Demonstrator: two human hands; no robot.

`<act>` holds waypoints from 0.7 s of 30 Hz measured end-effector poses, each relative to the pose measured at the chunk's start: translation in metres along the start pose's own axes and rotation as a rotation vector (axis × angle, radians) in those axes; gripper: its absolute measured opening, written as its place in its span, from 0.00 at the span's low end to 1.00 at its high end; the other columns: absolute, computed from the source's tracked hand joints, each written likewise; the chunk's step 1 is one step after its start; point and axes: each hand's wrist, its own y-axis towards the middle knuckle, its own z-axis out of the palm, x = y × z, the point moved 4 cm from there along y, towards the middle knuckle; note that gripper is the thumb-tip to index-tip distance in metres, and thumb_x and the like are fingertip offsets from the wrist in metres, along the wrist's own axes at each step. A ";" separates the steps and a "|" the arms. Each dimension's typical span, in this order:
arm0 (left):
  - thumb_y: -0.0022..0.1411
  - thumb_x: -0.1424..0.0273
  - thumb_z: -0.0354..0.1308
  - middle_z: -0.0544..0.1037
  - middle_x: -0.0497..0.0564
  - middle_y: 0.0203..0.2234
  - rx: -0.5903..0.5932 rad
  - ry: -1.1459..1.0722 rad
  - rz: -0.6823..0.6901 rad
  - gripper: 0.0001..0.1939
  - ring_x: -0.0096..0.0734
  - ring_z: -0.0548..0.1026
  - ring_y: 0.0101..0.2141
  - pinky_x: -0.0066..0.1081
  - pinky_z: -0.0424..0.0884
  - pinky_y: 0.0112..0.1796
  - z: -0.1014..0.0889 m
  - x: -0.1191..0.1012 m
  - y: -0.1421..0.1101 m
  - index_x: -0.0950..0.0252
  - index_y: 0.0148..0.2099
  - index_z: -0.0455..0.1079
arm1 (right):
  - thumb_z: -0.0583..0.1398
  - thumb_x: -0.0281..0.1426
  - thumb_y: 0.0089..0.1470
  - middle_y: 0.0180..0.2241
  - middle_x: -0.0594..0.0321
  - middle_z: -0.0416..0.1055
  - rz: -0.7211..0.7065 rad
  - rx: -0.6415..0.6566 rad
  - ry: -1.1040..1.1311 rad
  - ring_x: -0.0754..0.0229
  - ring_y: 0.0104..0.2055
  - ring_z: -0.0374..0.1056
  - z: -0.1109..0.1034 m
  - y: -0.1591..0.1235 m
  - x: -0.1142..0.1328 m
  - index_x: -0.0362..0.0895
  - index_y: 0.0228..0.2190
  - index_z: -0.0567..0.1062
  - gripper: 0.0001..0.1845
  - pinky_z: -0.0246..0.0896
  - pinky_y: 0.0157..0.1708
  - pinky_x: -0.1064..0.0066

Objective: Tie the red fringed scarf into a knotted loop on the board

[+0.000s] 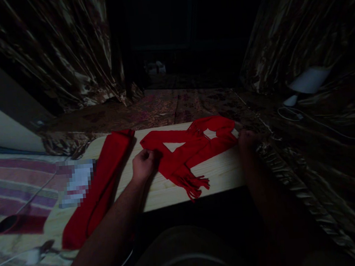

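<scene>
A red fringed scarf [194, 148] lies crumpled in loops on a pale wooden board [220, 172]. My left hand [143, 165] is closed on the scarf's left part, knuckles up. My right hand [247, 139] rests at the scarf's right end by the board's right edge; it is in deep shadow and its fingers look curled on the cloth. A second red scarf [100, 188], folded into a long strip, lies on the board to the left of my left hand.
A striped cloth [18, 182] covers the surface at left, with a dark red object [20, 224] and a thin white cable [9, 261]. Shiny patterned curtains [61, 56] hang on both sides. A white lamp [305, 82] stands at right.
</scene>
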 end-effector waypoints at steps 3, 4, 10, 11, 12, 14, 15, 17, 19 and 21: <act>0.57 0.59 0.58 0.82 0.55 0.28 0.020 -0.013 -0.009 0.14 0.36 0.78 0.30 0.31 0.70 0.33 0.001 0.001 0.000 0.65 0.32 0.75 | 0.55 0.35 0.52 0.24 0.58 0.72 0.069 -0.022 -0.015 0.56 0.29 0.63 -0.001 -0.002 0.002 0.43 0.23 0.75 0.13 0.58 0.34 0.66; 0.57 0.58 0.58 0.82 0.55 0.28 0.026 -0.022 -0.009 0.15 0.36 0.78 0.30 0.31 0.70 0.33 0.001 0.001 0.000 0.65 0.33 0.76 | 0.55 0.35 0.52 0.24 0.58 0.72 0.065 -0.018 -0.016 0.56 0.29 0.63 -0.001 -0.002 0.003 0.43 0.23 0.75 0.13 0.58 0.34 0.66; 0.57 0.59 0.57 0.83 0.54 0.29 0.022 0.000 0.013 0.14 0.36 0.78 0.31 0.31 0.70 0.34 0.000 -0.002 0.000 0.64 0.32 0.76 | 0.54 0.33 0.52 0.25 0.57 0.73 0.047 -0.010 -0.050 0.57 0.29 0.62 -0.005 -0.004 0.008 0.43 0.22 0.74 0.13 0.57 0.34 0.66; 0.58 0.59 0.57 0.83 0.54 0.29 0.022 0.007 0.014 0.14 0.36 0.78 0.30 0.31 0.70 0.34 0.000 -0.002 0.000 0.64 0.32 0.75 | 0.54 0.33 0.51 0.25 0.57 0.73 0.052 -0.010 -0.047 0.57 0.29 0.62 -0.005 -0.004 0.008 0.43 0.22 0.74 0.13 0.57 0.34 0.67; 0.58 0.58 0.57 0.82 0.54 0.29 0.023 0.012 0.014 0.15 0.36 0.78 0.30 0.32 0.70 0.33 0.000 -0.002 0.000 0.65 0.32 0.75 | 0.54 0.33 0.51 0.24 0.58 0.73 0.054 -0.007 -0.041 0.57 0.29 0.62 -0.006 -0.005 0.009 0.43 0.22 0.74 0.13 0.57 0.33 0.67; 0.58 0.57 0.57 0.82 0.54 0.28 0.027 0.016 0.014 0.16 0.37 0.78 0.29 0.32 0.70 0.32 0.000 -0.001 0.000 0.65 0.32 0.75 | 0.54 0.34 0.52 0.24 0.58 0.72 0.062 -0.010 -0.027 0.57 0.28 0.61 -0.007 -0.006 0.010 0.43 0.22 0.74 0.13 0.56 0.32 0.67; 0.58 0.56 0.57 0.82 0.54 0.28 0.030 0.017 0.016 0.17 0.37 0.78 0.29 0.31 0.70 0.32 0.001 0.000 0.000 0.65 0.33 0.75 | 0.54 0.34 0.52 0.23 0.58 0.72 0.064 -0.011 -0.022 0.58 0.28 0.61 -0.008 -0.006 0.011 0.44 0.22 0.74 0.13 0.56 0.32 0.68; 0.58 0.56 0.57 0.82 0.54 0.28 0.037 0.019 0.018 0.16 0.37 0.78 0.29 0.31 0.70 0.32 0.001 0.000 0.000 0.64 0.33 0.75 | 0.54 0.34 0.52 0.23 0.59 0.72 0.060 -0.008 -0.015 0.58 0.28 0.61 -0.008 -0.006 0.012 0.44 0.21 0.74 0.13 0.55 0.32 0.68; 0.58 0.56 0.57 0.83 0.53 0.28 0.043 0.031 0.010 0.16 0.37 0.78 0.30 0.31 0.69 0.33 0.001 -0.001 0.000 0.64 0.33 0.76 | 0.53 0.34 0.52 0.22 0.58 0.71 0.047 0.000 -0.020 0.58 0.28 0.61 -0.008 -0.006 0.012 0.44 0.21 0.74 0.14 0.55 0.32 0.68; 0.58 0.56 0.57 0.83 0.54 0.29 0.046 0.048 0.006 0.16 0.38 0.79 0.30 0.32 0.70 0.33 0.001 -0.002 -0.001 0.64 0.33 0.76 | 0.53 0.34 0.53 0.23 0.58 0.72 0.035 0.001 -0.030 0.58 0.28 0.61 -0.007 -0.006 0.010 0.43 0.21 0.74 0.16 0.56 0.32 0.68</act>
